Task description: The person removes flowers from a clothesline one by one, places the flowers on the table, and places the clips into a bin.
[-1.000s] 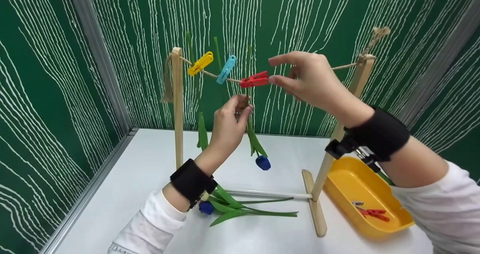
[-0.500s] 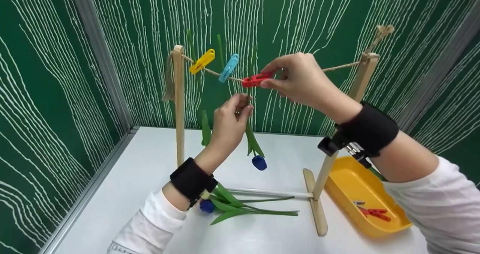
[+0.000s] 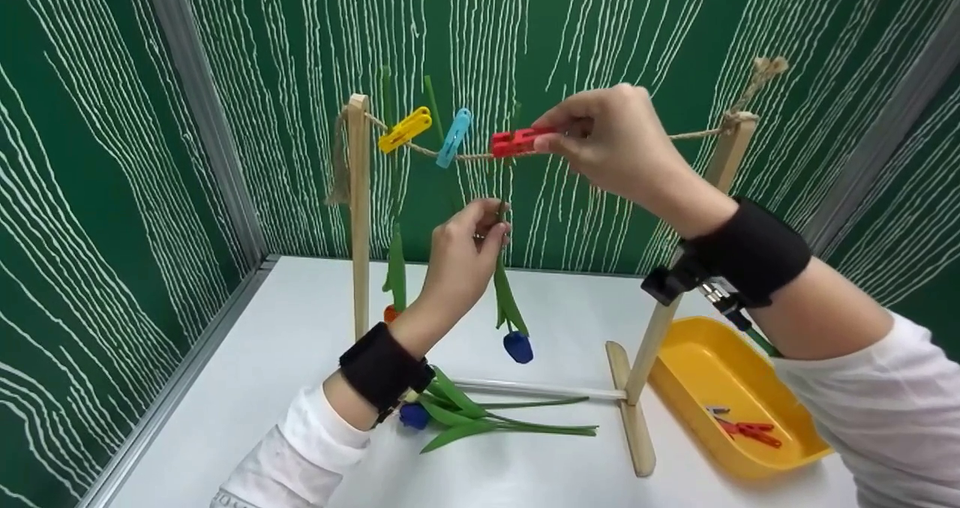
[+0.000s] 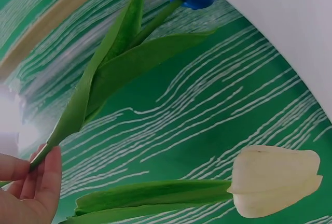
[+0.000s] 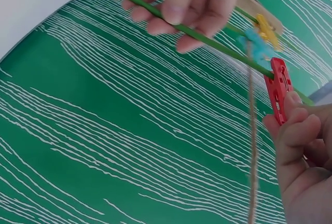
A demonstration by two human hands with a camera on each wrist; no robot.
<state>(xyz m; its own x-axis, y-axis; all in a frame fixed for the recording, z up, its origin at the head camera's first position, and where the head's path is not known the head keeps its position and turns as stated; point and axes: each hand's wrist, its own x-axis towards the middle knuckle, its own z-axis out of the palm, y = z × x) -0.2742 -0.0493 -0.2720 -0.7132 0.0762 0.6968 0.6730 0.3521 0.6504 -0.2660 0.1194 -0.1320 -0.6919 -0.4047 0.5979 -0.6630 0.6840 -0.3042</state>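
Note:
With thumb and fingers my left hand pinches the stem of a blue tulip, which hangs flower down. Above it my right hand pinches the handle end of a red clothespin. The clothespin's tip is at the tulip's stem; in the right wrist view the rope runs beside the clothespin, apart from it. A yellow clothespin and a light blue clothespin sit on the rope further left, each with a green stem. A white tulip hangs near my left hand in the left wrist view.
Wooden posts hold the rope at both ends. Tulips with green leaves lie on the white table. At right stands a yellow tray with red clothespins inside. An orange flower is partly hidden behind my left wrist.
My right hand has closed its fingers on the red clothespin, which has risen slightly above the rope. My left hand still holds the stem and has dropped a little.

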